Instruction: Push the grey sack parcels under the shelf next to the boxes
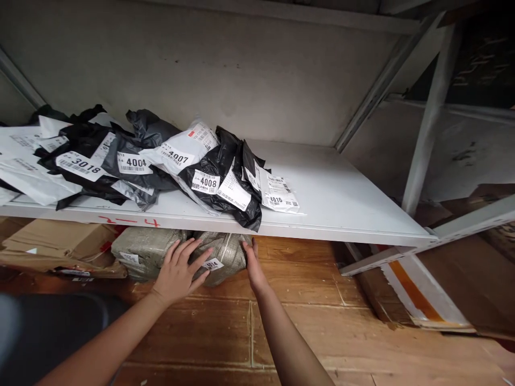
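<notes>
A woven-wrapped parcel point(227, 252) with a white label reading 4014 sits on the floor, partly under the shelf. My left hand point(182, 268) reaches over the front of it near the label, fingers spread. My right hand point(254, 262) lies along its right side, thumb and fingers stretched upward, some fingers partly hidden. Close on the left is a second woven-wrapped parcel point(147, 249) with its own small label. Whether my left fingers press on the wrapping or only hover, I cannot tell.
Above, a white shelf point(322, 193) carries several black, grey and white mailing bags point(177, 153) with numbered labels. Brown cartons point(52, 244) lie under its left part. A metal post and brace point(426, 123) and a taped carton point(418, 289) stand right. A dark object point(52, 338) is lower left.
</notes>
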Available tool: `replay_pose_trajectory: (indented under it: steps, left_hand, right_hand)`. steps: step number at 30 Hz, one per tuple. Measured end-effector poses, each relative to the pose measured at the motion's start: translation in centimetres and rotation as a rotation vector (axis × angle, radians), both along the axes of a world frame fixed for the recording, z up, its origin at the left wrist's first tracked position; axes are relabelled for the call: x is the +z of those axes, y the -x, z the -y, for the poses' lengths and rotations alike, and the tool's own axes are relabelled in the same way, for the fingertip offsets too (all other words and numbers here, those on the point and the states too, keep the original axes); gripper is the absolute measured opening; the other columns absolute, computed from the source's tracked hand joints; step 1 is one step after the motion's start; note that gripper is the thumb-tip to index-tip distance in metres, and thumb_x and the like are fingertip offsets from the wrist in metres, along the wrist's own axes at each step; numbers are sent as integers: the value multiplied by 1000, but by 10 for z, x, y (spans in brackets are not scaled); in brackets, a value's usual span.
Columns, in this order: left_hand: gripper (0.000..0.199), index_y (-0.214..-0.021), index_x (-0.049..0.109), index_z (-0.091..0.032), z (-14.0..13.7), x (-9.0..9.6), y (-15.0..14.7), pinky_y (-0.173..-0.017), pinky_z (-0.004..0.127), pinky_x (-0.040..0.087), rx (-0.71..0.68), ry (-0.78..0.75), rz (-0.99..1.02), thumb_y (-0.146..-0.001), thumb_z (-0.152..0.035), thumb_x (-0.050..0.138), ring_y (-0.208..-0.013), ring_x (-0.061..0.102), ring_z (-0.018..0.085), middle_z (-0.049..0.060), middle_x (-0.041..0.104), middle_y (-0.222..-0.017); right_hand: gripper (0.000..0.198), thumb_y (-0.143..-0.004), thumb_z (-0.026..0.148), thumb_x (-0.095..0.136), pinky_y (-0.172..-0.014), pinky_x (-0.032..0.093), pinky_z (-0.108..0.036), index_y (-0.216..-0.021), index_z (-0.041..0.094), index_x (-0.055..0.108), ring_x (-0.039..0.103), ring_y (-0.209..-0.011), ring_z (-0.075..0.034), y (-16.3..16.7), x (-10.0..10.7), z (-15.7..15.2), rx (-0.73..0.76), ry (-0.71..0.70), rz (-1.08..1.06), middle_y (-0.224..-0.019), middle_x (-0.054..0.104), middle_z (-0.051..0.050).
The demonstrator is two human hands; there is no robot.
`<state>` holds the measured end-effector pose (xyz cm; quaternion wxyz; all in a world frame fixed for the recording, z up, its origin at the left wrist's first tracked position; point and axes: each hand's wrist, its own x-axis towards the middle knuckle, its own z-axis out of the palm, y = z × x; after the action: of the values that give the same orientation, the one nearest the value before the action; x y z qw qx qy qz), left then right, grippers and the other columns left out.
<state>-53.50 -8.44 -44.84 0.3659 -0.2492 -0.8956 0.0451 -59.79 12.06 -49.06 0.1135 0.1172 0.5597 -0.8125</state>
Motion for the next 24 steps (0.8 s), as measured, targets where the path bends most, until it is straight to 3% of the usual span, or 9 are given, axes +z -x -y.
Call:
replay_pose_trajectory:
  steps: [2,6,9,12,18,22,24]
  left_hand:
    - [44,-129,53,-17,-1,-1,-1,-111,53,29,-1,-22,2,-90,-37,55,-120,49,34,19,52,-128]
    - [42,-126,55,-15,-4,-5,-10,-118,51,22,-44,-101,8,-89,-33,57,-120,49,31,17,55,-124]
    - [39,-124,57,-19,-6,-11,-20,-119,50,20,-111,-129,23,-87,-31,59,-119,49,28,14,54,-123]
    - [40,-123,56,-20,-7,-17,-28,-119,51,20,-139,-104,46,-84,-27,62,-120,49,29,14,52,-123]
    - [40,-125,54,-21,-2,-19,-31,-120,53,19,-154,-77,77,-85,-26,61,-120,48,29,12,49,-124]
    - [45,-131,50,-17,-2,-29,-36,-111,46,37,-113,-70,98,-87,-24,59,-120,50,29,15,51,-124]
    - [55,-141,40,-13,-9,-41,-39,-104,41,46,-31,-171,200,-90,-26,55,-124,50,29,18,50,-131]
  right_hand:
    - [119,-63,69,66,-120,26,-37,-154,11,15,34,-144,-26,0,-7,1,-31,41,21,-157,32,-15]
    - [104,-67,66,64,-118,29,-42,-151,18,25,37,-142,-26,-2,-18,6,-115,114,33,-156,36,-12]
    - [105,-65,69,64,-118,29,-43,-150,20,26,39,-141,-26,-6,-24,8,-148,142,42,-155,37,-13]
    - [108,-66,73,61,-117,31,-42,-151,17,24,39,-141,-25,-10,-27,7,-141,110,35,-156,36,-15]
    - [93,-74,70,54,-110,40,-43,-148,17,34,44,-137,-26,-12,-27,3,-210,46,23,-150,44,-14]
    - [90,-70,69,56,-115,33,-46,-142,18,40,40,-139,-27,-20,-21,3,-281,101,-6,-152,42,-14]
    - [84,-72,67,56,-116,32,-47,-138,17,42,43,-137,-28,-26,-19,3,-296,88,-54,-149,45,-15]
